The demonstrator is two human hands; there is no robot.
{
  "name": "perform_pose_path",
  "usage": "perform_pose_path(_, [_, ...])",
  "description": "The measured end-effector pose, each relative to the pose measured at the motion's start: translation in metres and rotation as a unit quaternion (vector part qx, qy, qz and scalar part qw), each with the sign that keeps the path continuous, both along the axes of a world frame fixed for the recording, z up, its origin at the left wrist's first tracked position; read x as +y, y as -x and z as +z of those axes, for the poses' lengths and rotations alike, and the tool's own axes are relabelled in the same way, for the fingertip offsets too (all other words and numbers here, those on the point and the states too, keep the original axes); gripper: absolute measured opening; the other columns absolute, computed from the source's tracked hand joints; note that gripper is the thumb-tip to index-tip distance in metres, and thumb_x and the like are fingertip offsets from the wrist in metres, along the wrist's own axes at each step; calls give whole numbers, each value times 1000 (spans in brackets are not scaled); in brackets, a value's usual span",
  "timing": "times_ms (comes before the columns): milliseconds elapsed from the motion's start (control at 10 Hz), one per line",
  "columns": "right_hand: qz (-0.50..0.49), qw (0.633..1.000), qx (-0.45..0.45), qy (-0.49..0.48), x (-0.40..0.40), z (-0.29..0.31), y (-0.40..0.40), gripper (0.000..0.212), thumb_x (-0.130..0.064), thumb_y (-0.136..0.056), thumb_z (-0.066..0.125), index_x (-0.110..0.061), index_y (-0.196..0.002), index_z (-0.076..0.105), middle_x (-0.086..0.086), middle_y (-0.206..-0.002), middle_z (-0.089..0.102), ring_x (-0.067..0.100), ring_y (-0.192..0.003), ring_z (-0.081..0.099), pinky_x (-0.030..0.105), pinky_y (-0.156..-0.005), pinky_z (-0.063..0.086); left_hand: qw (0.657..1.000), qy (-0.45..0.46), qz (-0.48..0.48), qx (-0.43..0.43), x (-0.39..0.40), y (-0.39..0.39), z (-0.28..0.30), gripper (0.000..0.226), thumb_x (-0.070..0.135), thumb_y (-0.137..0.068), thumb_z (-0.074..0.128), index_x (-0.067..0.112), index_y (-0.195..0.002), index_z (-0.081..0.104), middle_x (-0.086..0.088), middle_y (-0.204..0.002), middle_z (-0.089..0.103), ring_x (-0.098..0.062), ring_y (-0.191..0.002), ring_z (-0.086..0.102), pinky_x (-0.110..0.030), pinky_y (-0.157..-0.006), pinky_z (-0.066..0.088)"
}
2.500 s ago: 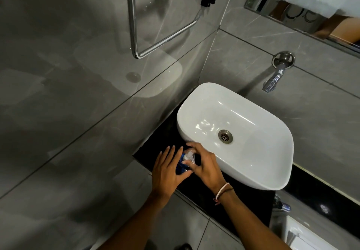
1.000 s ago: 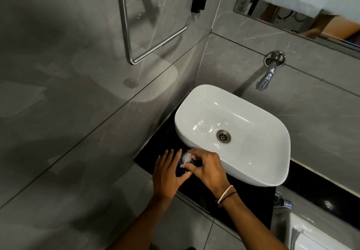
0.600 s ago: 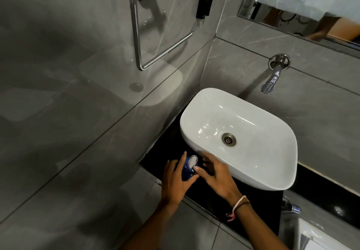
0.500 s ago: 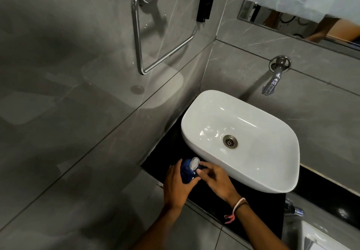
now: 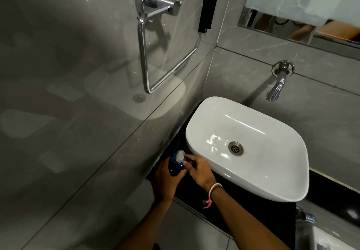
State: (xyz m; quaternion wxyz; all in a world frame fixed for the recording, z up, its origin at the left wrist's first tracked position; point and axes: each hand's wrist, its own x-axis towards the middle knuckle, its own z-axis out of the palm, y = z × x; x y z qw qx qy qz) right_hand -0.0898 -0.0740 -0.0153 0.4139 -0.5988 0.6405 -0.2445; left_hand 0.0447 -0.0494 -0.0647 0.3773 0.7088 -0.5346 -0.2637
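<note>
A small blue bottle (image 5: 175, 167) with a clear flip cap (image 5: 180, 155) stands on the black counter (image 5: 233, 197), left of the white basin (image 5: 272, 173). My left hand (image 5: 165, 179) wraps around the bottle's body from the left. My right hand (image 5: 198, 169) touches the bottle just under the cap, fingers curled at its neck. The cap stands raised and tilted. A pink and white band sits on my right wrist.
A chrome wall tap (image 5: 277, 83) juts out above the basin, whose drain (image 5: 235, 148) shows in the middle. A chrome towel ring (image 5: 150, 54) hangs on the grey tiled wall to the left. A mirror (image 5: 303, 15) is at the top right.
My left hand went from lying flat beside the bottle to wrapping around it. The cap now stands raised. The view has tilted upward, showing more of the towel ring.
</note>
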Motion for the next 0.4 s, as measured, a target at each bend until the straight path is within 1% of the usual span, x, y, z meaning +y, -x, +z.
perform_pose_path(100, [6, 1000, 11, -2, 2, 7, -3, 41, -18, -103, 64, -5, -141, 61, 17, -122, 76, 21, -108, 72, 23, -99, 53, 999, -5, -19, -35, -1, -5, 1, 67, 61, -67, 75, 31, -125, 60, 4, -115, 71, -19, -102, 67, -22, -72, 44])
perform_pose_path(200, [21, 999, 38, 25, 12, 13, -1, 42, -21, -105, 60, -5, -143, 59, 15, -133, 71, 24, -124, 67, 30, -110, 49, 998, -17, -25, -50, 6, -5, 6, 83, 65, -66, 75, 31, -137, 50, 2, -130, 64, -21, -115, 62, -28, -80, 50])
perform_pose_path(300, [11, 983, 111, 144, 37, 23, 24, 37, -24, -106, 58, -11, -140, 62, 6, -135, 71, 20, -127, 64, 26, -110, 47, 997, 67, -3, -41, 22, -5, 17, 88, 65, -71, 73, 30, -144, 39, 0, -142, 54, -19, -127, 52, -37, -94, 52])
perform_pose_path(400, [-34, 946, 204, 250, 52, 31, 50, 31, -21, -103, 62, -12, -132, 67, 7, -123, 75, 26, -113, 71, 32, -99, 55, 972, 222, -45, -59, 30, 3, 30, 70, 55, -84, 69, 24, -142, 45, -2, -139, 56, -16, -129, 52, -35, -98, 52])
